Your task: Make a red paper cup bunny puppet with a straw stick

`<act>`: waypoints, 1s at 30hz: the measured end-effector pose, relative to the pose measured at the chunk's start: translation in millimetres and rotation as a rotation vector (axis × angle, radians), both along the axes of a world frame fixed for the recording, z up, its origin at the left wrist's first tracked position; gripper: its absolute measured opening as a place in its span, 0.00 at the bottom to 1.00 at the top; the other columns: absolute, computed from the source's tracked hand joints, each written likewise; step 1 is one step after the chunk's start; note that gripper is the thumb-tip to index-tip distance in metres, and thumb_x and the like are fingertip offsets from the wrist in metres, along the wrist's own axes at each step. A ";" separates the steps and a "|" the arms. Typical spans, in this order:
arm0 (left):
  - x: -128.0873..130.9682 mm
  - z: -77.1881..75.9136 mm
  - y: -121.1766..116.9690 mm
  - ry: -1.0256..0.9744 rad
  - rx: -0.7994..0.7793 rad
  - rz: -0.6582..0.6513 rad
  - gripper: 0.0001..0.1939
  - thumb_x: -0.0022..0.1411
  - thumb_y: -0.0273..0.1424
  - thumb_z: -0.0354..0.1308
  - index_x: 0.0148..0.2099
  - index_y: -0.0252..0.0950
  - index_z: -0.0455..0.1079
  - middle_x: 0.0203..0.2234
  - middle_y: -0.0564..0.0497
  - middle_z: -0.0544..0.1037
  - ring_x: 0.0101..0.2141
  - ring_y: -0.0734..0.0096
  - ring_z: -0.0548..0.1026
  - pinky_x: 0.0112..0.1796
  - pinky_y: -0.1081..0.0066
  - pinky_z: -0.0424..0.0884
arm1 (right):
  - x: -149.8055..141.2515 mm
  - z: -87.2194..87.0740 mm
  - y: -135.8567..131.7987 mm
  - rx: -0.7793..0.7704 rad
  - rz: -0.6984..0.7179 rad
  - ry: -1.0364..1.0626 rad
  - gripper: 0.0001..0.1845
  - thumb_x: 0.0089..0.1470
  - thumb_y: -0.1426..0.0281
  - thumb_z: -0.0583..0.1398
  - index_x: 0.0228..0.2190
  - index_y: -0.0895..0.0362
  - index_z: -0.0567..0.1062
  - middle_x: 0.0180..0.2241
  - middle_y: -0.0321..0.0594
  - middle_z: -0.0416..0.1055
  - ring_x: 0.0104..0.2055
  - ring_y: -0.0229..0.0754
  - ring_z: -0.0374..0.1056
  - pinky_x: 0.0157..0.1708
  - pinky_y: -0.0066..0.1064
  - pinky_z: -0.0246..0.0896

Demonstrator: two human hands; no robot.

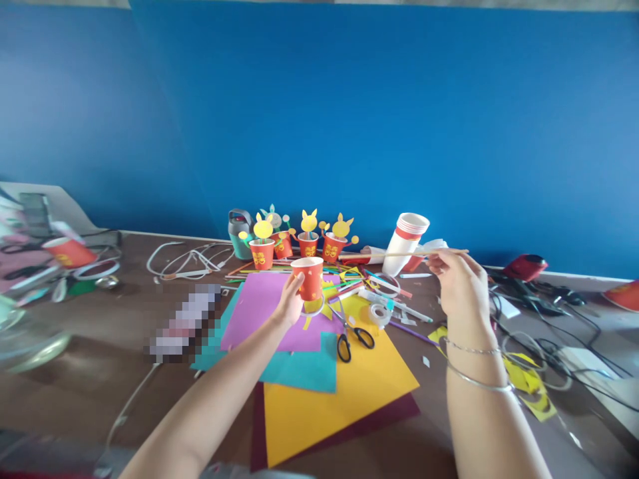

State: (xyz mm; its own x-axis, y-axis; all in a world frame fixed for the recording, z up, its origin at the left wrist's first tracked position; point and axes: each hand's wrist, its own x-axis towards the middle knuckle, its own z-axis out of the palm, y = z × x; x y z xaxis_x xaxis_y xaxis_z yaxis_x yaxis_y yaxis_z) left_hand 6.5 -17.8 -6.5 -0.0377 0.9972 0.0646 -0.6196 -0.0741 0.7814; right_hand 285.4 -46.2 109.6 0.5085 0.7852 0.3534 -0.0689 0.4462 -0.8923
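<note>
My left hand (291, 301) is wrapped round a red paper cup (308, 279), held upright above the coloured paper. In my right hand (460, 283), raised at the right, the fingers pinch a thin wooden stick (399, 253) that points leftward. Below the cup lie a purple sheet (269, 313), a teal sheet (309, 366) and a yellow-orange sheet (344, 406). Black-handled scissors (352, 336) rest on the sheets, with a roll of clear tape (380, 314) beside them. Behind the cup stand several red cups with paper animal heads, one being a yellow head (309, 221).
A stack of white paper cups (403, 246) leans at the back right. A grey-green bottle (240, 234) stands against the blue wall (349, 120). White cables (192, 259) lie at left, black cables (554, 319) and yellow paper scraps (529, 382) at right. A glass bowl (30, 346) is far left.
</note>
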 end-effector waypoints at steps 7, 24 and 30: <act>3.6 -1.6 -3.8 0.078 0.034 -0.076 0.29 0.45 0.49 0.70 0.45 0.35 0.76 0.40 0.43 0.82 0.43 0.54 0.78 0.44 0.62 0.70 | -11.9 -4.6 -0.1 -0.003 0.053 -0.015 0.12 0.48 0.60 0.65 0.27 0.55 0.71 0.20 0.33 0.71 0.24 0.38 0.69 0.26 0.29 0.63; 12.9 4.9 -25.1 0.344 0.203 -0.181 0.37 0.37 0.38 0.76 0.51 0.39 0.71 0.43 0.46 0.78 0.44 0.55 0.76 0.43 0.63 0.72 | -87.9 -42.2 -11.8 -0.360 0.631 -0.523 0.25 0.50 0.58 0.62 0.45 0.60 0.70 0.21 0.35 0.72 0.22 0.40 0.68 0.20 0.28 0.54; 13.5 3.0 -25.5 0.399 0.214 -0.185 0.37 0.38 0.35 0.76 0.53 0.39 0.70 0.45 0.45 0.79 0.44 0.54 0.76 0.42 0.64 0.73 | -87.4 -44.8 -10.7 -0.332 0.659 -0.531 0.22 0.50 0.64 0.60 0.46 0.61 0.69 0.21 0.34 0.72 0.25 0.40 0.69 0.24 0.29 0.58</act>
State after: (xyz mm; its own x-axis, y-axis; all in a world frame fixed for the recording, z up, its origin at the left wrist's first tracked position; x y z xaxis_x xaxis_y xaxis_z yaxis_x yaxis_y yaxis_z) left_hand 20.0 -43.3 -3.5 0.2078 0.9476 0.2425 -0.2931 -0.1761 0.9397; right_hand 198.0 -56.9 64.8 -0.2447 0.9626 0.1165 0.2381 0.1761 -0.9552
